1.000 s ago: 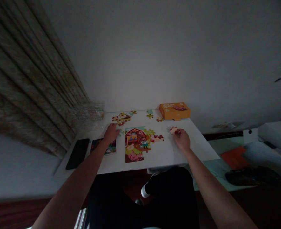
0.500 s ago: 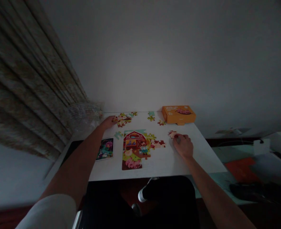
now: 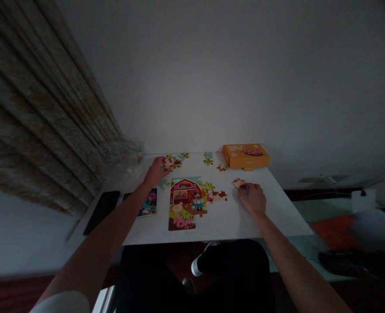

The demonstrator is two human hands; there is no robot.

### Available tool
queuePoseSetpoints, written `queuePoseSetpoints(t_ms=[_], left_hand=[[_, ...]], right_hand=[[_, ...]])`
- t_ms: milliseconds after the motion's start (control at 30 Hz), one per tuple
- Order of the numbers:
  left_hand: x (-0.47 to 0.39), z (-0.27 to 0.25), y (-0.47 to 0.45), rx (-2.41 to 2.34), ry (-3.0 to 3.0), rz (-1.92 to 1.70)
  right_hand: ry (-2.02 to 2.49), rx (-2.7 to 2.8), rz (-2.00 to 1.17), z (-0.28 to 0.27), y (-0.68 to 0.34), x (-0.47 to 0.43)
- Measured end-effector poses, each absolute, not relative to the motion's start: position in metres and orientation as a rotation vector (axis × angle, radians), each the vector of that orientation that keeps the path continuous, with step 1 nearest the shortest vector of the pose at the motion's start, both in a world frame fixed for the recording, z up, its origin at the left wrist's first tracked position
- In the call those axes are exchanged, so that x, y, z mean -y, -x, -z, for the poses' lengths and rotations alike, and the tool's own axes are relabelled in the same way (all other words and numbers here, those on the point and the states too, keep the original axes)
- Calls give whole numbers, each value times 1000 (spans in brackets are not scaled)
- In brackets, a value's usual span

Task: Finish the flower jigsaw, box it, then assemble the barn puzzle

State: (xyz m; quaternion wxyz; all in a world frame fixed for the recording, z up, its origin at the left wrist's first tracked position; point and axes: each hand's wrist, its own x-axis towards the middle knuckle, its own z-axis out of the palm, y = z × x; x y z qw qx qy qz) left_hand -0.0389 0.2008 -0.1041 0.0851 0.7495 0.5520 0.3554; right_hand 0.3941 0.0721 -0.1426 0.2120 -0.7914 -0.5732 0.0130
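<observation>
A partly joined farm jigsaw puzzle [image 3: 183, 204] lies on the white table, showing a red barn, a figure and pink pigs. My left hand [image 3: 157, 170] is at the pile of loose pieces [image 3: 176, 161] near the wall, its fingers closed on a pale puzzle piece [image 3: 168, 163]. To the right of the joined part, my right hand [image 3: 253, 198] pinches a pink and brown puzzle piece [image 3: 238, 183] at or just above the tabletop. A light green piece [image 3: 164, 184] lies left of the barn, partly hidden by shadow and blur.
An orange puzzle box [image 3: 247, 156] stands at the back right, with several loose pieces [image 3: 208, 161] to its left. A picture card [image 3: 151, 204] and a black tablet-like slab [image 3: 102, 211] lie under my left forearm. Clear plastic wrap [image 3: 118, 158] sits by the curtain.
My left hand has shifted right over the loose pieces and now has a pale piece in its fingers. My right hand stays nearly in place with its piece.
</observation>
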Motion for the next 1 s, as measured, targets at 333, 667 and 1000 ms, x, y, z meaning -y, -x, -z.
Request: queuePoseSetpoints(t_ms=[333, 667, 1000], left_hand=[[-92, 96, -28, -1322, -2156, -1343], [-19, 100, -97, -1290, -2132, -1494], [5, 110, -128, -1215, -2206, -1450]], right_hand=[[2192, 1580, -5, 139, -390, -69], [1869, 1171, -245, 137, -394, -62], [1206, 853, -1088, 105, -291, 16]])
